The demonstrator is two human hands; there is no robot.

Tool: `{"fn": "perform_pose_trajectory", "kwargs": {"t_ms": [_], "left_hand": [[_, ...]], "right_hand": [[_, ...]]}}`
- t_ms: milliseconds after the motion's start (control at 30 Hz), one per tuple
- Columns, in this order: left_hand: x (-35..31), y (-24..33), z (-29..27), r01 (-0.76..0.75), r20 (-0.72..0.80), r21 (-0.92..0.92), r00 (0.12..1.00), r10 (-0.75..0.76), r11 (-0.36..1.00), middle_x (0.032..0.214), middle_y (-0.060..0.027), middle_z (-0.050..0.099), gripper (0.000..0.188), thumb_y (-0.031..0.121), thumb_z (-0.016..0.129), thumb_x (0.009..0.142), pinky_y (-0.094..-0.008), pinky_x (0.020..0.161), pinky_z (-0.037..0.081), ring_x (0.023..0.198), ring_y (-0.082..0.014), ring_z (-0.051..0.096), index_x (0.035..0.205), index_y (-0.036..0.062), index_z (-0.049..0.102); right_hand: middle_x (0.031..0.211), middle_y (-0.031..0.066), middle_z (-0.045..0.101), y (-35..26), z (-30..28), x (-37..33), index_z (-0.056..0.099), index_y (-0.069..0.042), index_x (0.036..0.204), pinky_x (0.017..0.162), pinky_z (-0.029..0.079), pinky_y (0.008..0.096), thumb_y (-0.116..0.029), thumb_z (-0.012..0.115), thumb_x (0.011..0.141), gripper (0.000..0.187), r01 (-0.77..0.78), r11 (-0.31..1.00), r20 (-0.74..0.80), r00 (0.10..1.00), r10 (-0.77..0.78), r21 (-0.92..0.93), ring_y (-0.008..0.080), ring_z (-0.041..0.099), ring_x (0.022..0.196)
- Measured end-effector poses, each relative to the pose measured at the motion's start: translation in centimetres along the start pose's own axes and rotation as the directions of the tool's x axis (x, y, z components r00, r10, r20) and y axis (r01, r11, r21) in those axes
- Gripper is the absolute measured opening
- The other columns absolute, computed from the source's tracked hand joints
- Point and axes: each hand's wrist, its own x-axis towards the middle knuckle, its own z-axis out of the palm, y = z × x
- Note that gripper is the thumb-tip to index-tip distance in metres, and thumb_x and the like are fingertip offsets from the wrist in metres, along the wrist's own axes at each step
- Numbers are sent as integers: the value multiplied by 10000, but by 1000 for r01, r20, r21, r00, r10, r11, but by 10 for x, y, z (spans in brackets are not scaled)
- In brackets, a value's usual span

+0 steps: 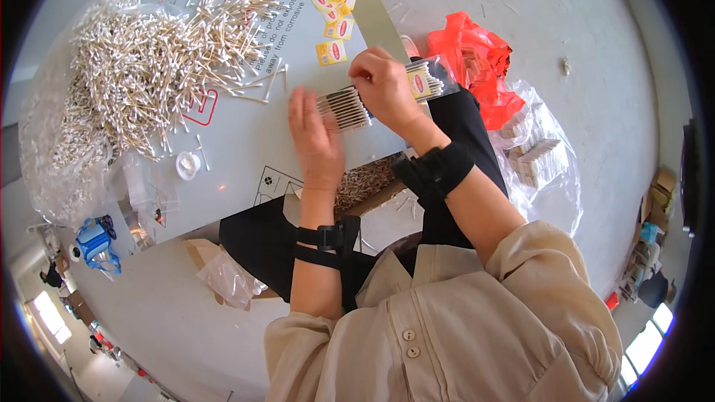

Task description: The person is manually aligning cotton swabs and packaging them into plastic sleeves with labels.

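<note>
A neat row of cotton swabs (pixel 344 109) lies side by side on the table between my hands. My left hand (pixel 316 134), slightly blurred, has its fingers stretched out along the left end of that row. At the other end, the fingers of my right hand (pixel 386 89) are curled into a pinch; what they hold is hidden. Just beyond my right hand is a pack of swabs (pixel 423 82) with a yellow label, at the table's right edge. Several small yellow cards (pixel 339 28) lie farther up the table.
A large heap of loose cotton swabs (pixel 149 59) spreads over the table's left side. A small white round container (pixel 188 165) sits near it. Right of the table are a red plastic bag (pixel 484 97) and a clear bag of swab bundles (pixel 536 156). Swabs fill a box (pixel 365 182) below the edge.
</note>
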Motion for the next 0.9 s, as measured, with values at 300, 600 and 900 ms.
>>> {"fn": "perform_pose_trajectory", "kwargs": {"t_ms": [300, 600, 900], "left_hand": [[18, 12, 15, 62, -189, -769, 928, -320, 636, 1476, -177, 382, 525, 303, 400, 1036, -403, 1163, 245, 1382, -261, 348, 1417, -57, 380], [19, 13, 8, 35, -125, -940, 889, -440, 338, 1466, -183, 396, 461, 185, 416, 1006, -421, 1160, 257, 1388, -270, 347, 1388, -73, 404], [-1, 7, -26, 92, -90, -559, 981, -171, 824, 1504, -148, 361, 681, 83, 680, 807, -435, 1148, 268, 1399, -294, 332, 1418, -6, 392]], "right_hand": [[1376, 105, 503, -16, 28, -42, 551, 30, 1266, 1055, 382, 274, -113, 467, 1020, 297, -116, 818, -158, 957, 244, 563, 152, 473, 1245], [1377, 105, 504, -5, 22, -33, 556, 30, 1268, 1082, 379, 286, -113, 463, 1022, 300, -163, 765, -125, 945, 304, 623, 157, 472, 1257], [1377, 114, 503, 0, 6, -42, 570, 31, 1255, 1063, 398, 273, -94, 460, 1020, 288, -168, 768, -101, 952, 289, 618, 158, 497, 1232]]}}
